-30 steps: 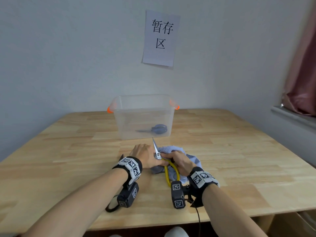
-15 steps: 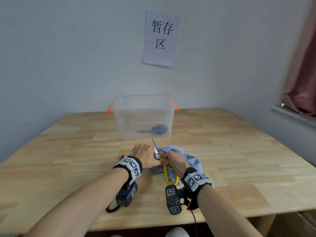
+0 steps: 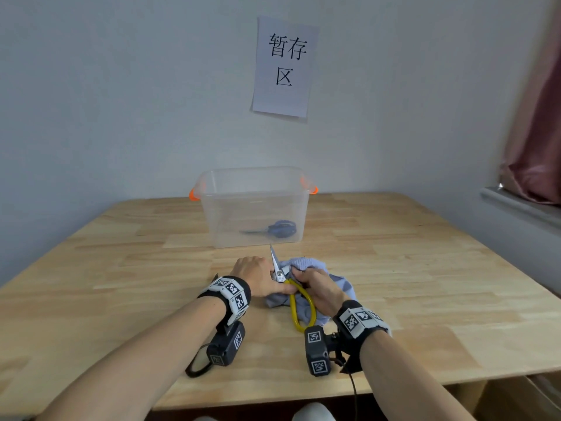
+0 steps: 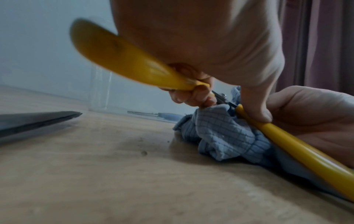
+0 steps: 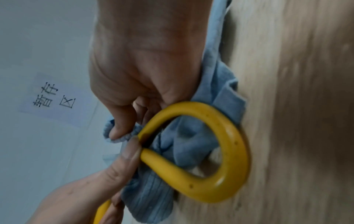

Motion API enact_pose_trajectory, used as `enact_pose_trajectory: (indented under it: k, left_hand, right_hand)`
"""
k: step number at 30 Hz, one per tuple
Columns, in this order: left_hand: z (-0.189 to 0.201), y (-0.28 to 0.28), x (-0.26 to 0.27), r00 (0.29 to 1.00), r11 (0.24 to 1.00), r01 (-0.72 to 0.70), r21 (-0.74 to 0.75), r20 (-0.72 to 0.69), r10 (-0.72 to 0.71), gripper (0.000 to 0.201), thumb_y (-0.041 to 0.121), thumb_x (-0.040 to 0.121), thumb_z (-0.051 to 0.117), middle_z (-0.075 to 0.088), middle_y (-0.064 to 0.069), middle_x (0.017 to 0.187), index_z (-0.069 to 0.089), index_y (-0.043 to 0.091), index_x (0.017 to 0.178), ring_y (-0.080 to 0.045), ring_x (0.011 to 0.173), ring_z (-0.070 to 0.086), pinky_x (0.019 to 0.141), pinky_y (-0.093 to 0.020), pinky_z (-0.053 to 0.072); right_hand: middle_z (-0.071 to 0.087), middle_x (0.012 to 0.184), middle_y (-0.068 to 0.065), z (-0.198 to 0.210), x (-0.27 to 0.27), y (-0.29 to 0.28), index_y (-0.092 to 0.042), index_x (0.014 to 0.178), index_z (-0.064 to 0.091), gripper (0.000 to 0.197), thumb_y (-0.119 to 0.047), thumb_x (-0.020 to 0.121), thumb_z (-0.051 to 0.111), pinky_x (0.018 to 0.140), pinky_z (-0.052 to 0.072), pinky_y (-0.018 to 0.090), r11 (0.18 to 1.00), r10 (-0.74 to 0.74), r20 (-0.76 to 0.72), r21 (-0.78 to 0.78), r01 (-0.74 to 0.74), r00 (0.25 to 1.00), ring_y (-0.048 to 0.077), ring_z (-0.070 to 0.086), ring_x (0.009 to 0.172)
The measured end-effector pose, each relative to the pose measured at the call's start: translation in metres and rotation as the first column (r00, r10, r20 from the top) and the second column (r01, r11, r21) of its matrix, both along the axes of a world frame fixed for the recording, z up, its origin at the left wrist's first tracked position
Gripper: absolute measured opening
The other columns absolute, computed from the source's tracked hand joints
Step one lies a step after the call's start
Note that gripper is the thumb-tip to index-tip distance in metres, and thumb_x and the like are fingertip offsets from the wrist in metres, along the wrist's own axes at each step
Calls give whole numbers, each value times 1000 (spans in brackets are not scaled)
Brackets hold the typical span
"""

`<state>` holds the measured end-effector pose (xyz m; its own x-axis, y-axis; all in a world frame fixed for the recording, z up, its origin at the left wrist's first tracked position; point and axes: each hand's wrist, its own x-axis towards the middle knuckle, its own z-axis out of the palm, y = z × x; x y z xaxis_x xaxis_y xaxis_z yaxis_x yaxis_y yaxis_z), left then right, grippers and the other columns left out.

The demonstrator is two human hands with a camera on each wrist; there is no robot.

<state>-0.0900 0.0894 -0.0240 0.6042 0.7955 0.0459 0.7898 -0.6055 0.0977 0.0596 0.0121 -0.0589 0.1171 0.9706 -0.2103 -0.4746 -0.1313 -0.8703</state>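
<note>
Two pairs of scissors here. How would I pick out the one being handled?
On the wooden table, look just in front of the clear plastic bin. Between the left hand and right hand, over a crumpled blue cloth, are the scissors: yellow loop handles, unlike the blue-handled pair inside the bin.

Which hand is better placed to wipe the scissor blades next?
Probably right. The right hand pinches the cloth beside the pivot of the scissors, just below the bare blades; the left hand grips the handles, steadying them.

The right hand (image 5: 145, 60) pinches the blue cloth (image 5: 184, 145) beside the yellow scissor handle (image 5: 229, 151), which the left hand (image 5: 80, 197) grips, on the tabletop (image 5: 296, 106).
</note>
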Motion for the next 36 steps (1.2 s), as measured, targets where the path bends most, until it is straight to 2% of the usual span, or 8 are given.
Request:
enact_pose_trajectory:
  k: [7,11,15,20,23,30,34,36]
  left_hand:
    - [3,-6,2,999,999,-38,-17,8,39,71,90,62,56,59,5,69,62,20,73,-18,70,56,58,-30,33]
    - [7,-11,2,995,994,-80,-80,47,84,66,86,61,62,60,6,72,63,21,74,-18,73,58,58,-29,34]
    - [10,-15,-1,987,988,-109,-106,105,120,65,84,58,66,65,5,74,67,21,75,-18,74,61,58,-29,38]
    - [15,-18,-8,980,990,-114,-82,152,125,67,87,55,65,64,6,71,65,22,70,-17,70,61,60,-30,42]
    - [21,-22,-12,973,989,-111,-95,192,128,64,85,56,67,58,7,63,55,22,61,-14,60,54,54,-30,35]
    - [34,-34,-19,969,989,-90,-118,217,114,61,80,60,70,53,7,60,49,23,57,-13,59,50,53,-28,32]
    - [38,-36,-21,973,990,-85,-110,207,106,62,83,57,69,56,7,63,54,23,63,-15,62,53,55,-30,35]
    - [39,-38,-24,975,992,-89,-94,194,106,63,84,57,68,58,6,65,54,23,64,-16,63,55,57,-30,36]
  right_hand:
    - [69,80,17,-2,-2,0,1,82,68,31,-19,101,54,76,58,36,998,-68,178,-1,69,982,24,67,73]
    - [64,54,0,-1,-4,0,-7,69,59,33,-14,101,54,53,52,22,989,-142,336,18,145,931,7,62,50]
    - [61,67,9,1,-5,3,-4,73,60,27,-14,98,60,58,54,28,988,-152,411,39,150,899,14,61,56]
    - [66,77,14,16,0,-4,1,78,62,24,8,96,48,80,54,39,999,-34,292,34,25,956,23,64,74]
    - [63,79,15,24,5,-12,1,70,61,36,17,88,34,71,52,33,994,79,185,63,-92,980,24,62,72]
    - [49,73,11,34,6,-23,-6,64,58,4,-9,63,60,72,40,34,994,102,68,36,-105,992,23,45,68]
    - [67,94,22,37,-2,-29,5,101,62,30,-15,103,40,83,51,39,997,74,61,19,-76,995,30,65,85]
    - [68,97,23,38,-6,-29,8,107,61,35,-17,107,37,82,55,38,998,48,104,38,-53,993,30,68,88]
